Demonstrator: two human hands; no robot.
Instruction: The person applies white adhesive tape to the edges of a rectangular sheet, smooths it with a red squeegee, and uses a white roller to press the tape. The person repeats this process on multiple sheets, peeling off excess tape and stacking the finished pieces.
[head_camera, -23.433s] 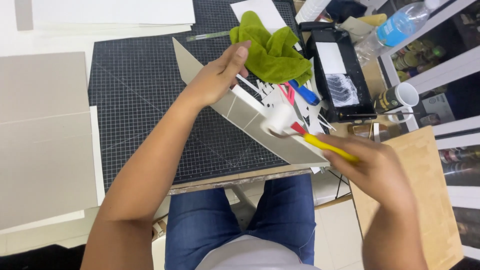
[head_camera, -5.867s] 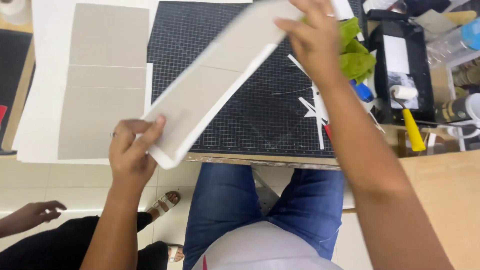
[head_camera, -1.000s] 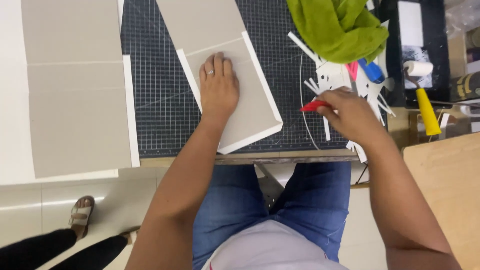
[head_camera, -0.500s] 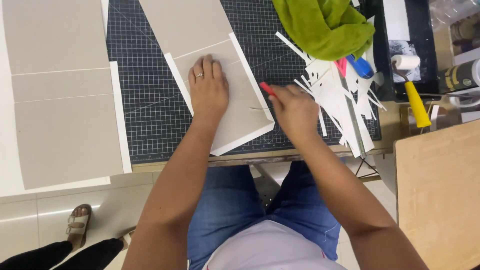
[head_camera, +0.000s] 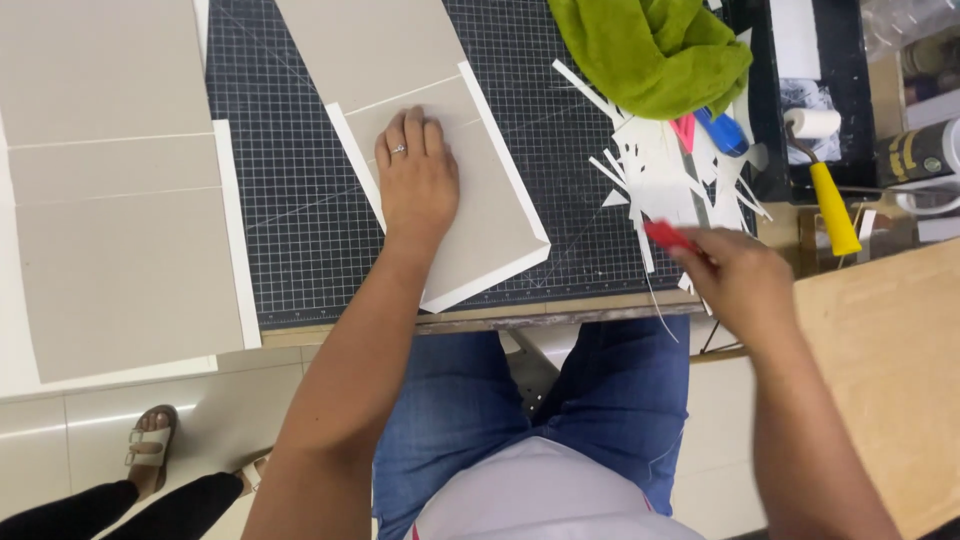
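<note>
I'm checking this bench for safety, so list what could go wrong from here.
1. The right hand holds a red-handled tool, possibly a knife; its tip is hidden, so the grip could slip toward the fingers.
2. The grey board under the left hand reaches close to the cutting mat's near edge and could slide off.
3. Loose white paper offcuts could snag the tool.

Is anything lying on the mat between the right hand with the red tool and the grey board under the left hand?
Nothing visible: bare cutting mat separates the right hand from the grey board. Paper scraps lie further back.
</note>
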